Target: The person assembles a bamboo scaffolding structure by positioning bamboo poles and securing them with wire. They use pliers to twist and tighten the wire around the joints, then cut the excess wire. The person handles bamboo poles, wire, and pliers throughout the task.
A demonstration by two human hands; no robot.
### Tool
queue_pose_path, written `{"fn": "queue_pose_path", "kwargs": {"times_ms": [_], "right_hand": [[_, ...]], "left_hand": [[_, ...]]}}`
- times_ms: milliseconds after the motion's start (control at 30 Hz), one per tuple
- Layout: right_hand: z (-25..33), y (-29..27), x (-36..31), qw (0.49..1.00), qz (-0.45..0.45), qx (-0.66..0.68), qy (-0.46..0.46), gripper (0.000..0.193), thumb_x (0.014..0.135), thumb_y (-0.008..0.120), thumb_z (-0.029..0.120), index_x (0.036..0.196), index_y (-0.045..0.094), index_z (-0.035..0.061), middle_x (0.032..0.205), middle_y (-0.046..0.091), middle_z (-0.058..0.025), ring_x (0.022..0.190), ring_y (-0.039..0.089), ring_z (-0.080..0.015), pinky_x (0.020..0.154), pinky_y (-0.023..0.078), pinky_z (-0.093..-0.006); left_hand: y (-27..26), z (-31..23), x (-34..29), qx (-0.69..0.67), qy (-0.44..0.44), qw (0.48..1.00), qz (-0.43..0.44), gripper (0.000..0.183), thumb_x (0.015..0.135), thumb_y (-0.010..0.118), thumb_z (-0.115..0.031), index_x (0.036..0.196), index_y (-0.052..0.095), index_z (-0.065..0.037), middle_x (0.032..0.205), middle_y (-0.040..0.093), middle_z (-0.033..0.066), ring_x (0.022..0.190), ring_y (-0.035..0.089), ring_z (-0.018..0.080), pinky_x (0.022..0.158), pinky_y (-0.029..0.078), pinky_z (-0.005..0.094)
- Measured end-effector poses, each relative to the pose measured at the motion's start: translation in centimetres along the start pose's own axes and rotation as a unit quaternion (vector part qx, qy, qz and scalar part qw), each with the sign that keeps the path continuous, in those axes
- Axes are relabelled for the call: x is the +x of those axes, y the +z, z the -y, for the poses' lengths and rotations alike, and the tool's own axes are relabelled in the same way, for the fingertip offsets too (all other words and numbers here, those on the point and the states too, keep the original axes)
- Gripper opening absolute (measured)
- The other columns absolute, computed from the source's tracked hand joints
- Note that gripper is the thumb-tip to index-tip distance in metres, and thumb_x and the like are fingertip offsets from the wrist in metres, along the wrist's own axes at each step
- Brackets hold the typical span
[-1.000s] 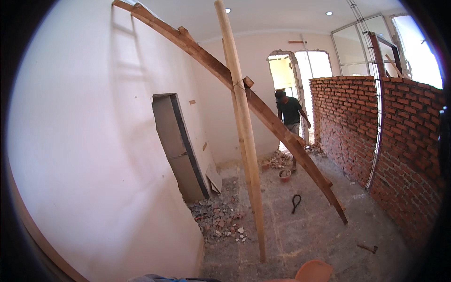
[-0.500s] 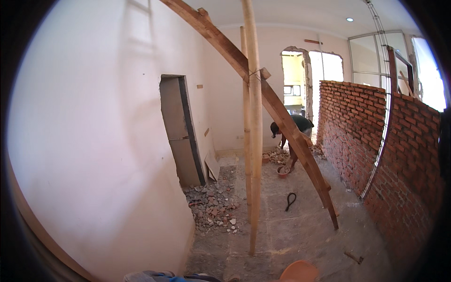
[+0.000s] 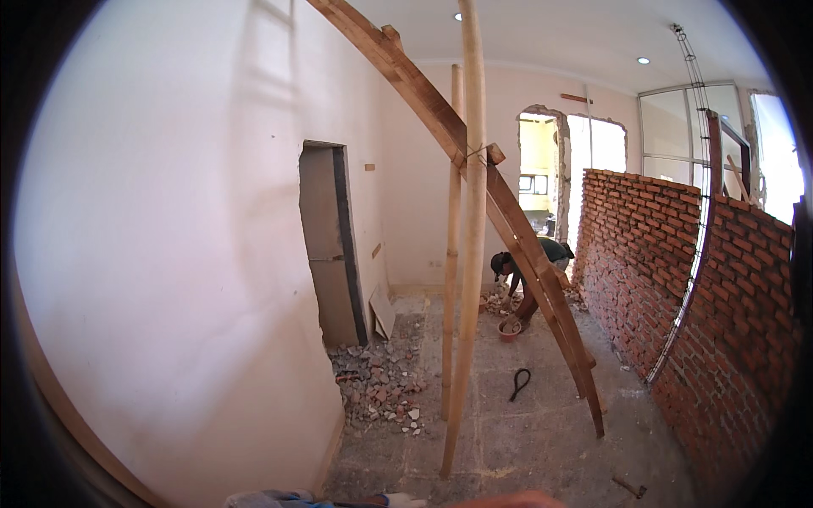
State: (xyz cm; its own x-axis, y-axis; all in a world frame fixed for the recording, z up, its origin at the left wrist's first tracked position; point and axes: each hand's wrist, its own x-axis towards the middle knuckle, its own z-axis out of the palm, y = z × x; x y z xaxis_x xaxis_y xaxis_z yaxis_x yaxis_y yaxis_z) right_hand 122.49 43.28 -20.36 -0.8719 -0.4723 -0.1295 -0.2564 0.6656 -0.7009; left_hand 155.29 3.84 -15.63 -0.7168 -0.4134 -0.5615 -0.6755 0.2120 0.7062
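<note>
Orange shows at the lower edge of the head view: a rounded object (image 3: 517,499), blurred and mostly cut off, so its kind is hard to tell. Just left of it lies the left hand (image 3: 406,500), a pale shape at the end of a blue-grey sleeve (image 3: 271,499); too little of it shows to tell whether it is closed, open or gripping. The right hand is out of sight, so its state cannot be told.

Ahead, 2 poles (image 3: 471,254) stand on the grey floor (image 3: 500,440), crossed by a slanting wooden ladder (image 3: 423,97). A thin tie (image 3: 476,154) shows at the crossing. Beyond the ladder, 1 co-worker (image 3: 552,248) in a cap bends low, arms down by a bucket (image 3: 508,337) and rubble (image 3: 493,300).

More rubble (image 3: 385,394) lies below the doorway (image 3: 326,245) in the white wall (image 3: 169,254), near a board (image 3: 383,315) leaning there. A black loop (image 3: 520,383) lies on the floor between the poles and the ladder's foot. At right, a brick wall (image 3: 635,237) runs back, with an upright rebar cage (image 3: 703,195) set in it; a small tool (image 3: 629,487) lies nearer, low on the floor.
</note>
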Motion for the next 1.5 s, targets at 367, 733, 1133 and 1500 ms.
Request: {"fn": "queue_pose_path", "kwargs": {"times_ms": [367, 733, 1133, 1500], "right_hand": [[7.4, 8.3, -2.7, 0.974, 0.109, 0.162, -0.118, 0.052, 0.114, 0.052, 0.037, 0.148, 0.059, -0.0012, 0.144, 0.065, -0.0270, 0.140, 0.059, -0.0379, 0.118, 0.044, -0.0428], [32.6, 3.0, -1.5, 0.927, 0.270, 0.107, -0.237, 0.069, 0.100, 0.066, 0.024, 0.162, 0.042, 0.0063, 0.148, 0.062, -0.0249, 0.132, 0.065, -0.0395, 0.109, 0.051, -0.0429], [50.3, 3.4, 8.7, 0.938, -0.073, 0.068, -0.332, 0.024, 0.098, 0.067, 0.013, 0.120, 0.070, 0.0045, 0.103, 0.072, -0.0284, 0.104, 0.071, -0.0481, 0.086, 0.055, -0.0532], [72.6, -14.2, 14.9, 0.829, -0.372, -0.163, -0.385, 0.039, 0.106, 0.063, 0.028, 0.141, 0.063, 0.0103, 0.111, 0.075, -0.0255, 0.103, 0.073, -0.0447, 0.087, 0.059, -0.0537]], "left_hand": [[5.9, -15.2, -0.3, -0.554, 0.131, 0.799, 0.191, 0.035, 0.118, 0.040, -0.027, 0.136, 0.061, -0.005, 0.126, 0.071, 0.0104, 0.121, 0.066, 0.0248, 0.104, 0.050, 0.0336], [-2.5, -18.5, -2.1, -0.417, 0.150, 0.889, -0.119, 0.047, 0.115, 0.048, -0.046, 0.122, 0.066, -0.003, 0.130, 0.068, 0.0088, 0.113, 0.063, 0.0196, 0.102, 0.050, 0.0352], [-22.5, -28.1, 1.4, -0.044, 0.446, 0.885, -0.122, 0.054, 0.105, 0.059, -0.038, 0.139, 0.055, 0.004, 0.134, 0.060, 0.0271, 0.128, 0.060, 0.0373, 0.112, 0.045, 0.0477], [-48.3, -40.4, 3.2, -0.022, 0.545, 0.739, -0.396, 0.090, 0.097, 0.070, -0.044, 0.161, 0.036, 0.010, 0.157, 0.049, 0.0350, 0.145, 0.053, 0.0424, 0.120, 0.044, 0.0454]]}}
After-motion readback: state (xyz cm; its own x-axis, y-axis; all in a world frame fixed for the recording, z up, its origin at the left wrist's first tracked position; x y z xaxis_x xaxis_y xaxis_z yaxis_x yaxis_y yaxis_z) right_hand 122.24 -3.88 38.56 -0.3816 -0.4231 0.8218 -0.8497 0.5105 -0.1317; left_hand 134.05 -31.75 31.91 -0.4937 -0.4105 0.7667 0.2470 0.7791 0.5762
